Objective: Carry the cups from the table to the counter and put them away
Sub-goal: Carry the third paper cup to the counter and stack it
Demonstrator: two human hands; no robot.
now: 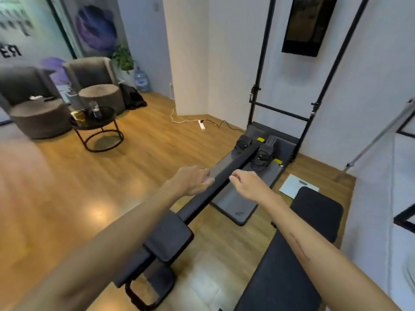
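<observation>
Wooden flooring (pixel 139 167) stretches between a person's two outstretched hands and the cups that wait across the room. The left hand (pixel 193 180) reaches forward over the long black rail of a rowing machine (pixel 226 176), its fingers loosely extended and holding nothing. The right hand (pixel 247 185) hangs just beside it on the other side of the rail, fingers loosely curled downward, likewise with nothing in its grasp. Whether either hand touches the rail cannot be told.

The cups (pixel 93 110) stand well apart from both hands, far off to the left on a small round black counter (pixel 107 122) with a ring-shaped metal base. One tall clear glass rises above the others; a darker cup sits near it, and something yellowish lies at the counter's left edge, too blurred to identify. The counter stands just in front of two round grey ottomans (pixel 40 118), which sit before a pair of grey armchairs (pixel 89 71).

Beyond the seating, a water jug (pixel 142 79) rests on the floor near a potted plant (pixel 123 58). A white power strip (pixel 202 125) lies on the floor by the wall corner, its cords trailing either way. A black padded bench (pixel 292 265) lies under the right forearm, and the rowing machine's foot straps (pixel 258 151) sit at the far end of the rail, below a black upright frame (pixel 265 63) against the white wall.
</observation>
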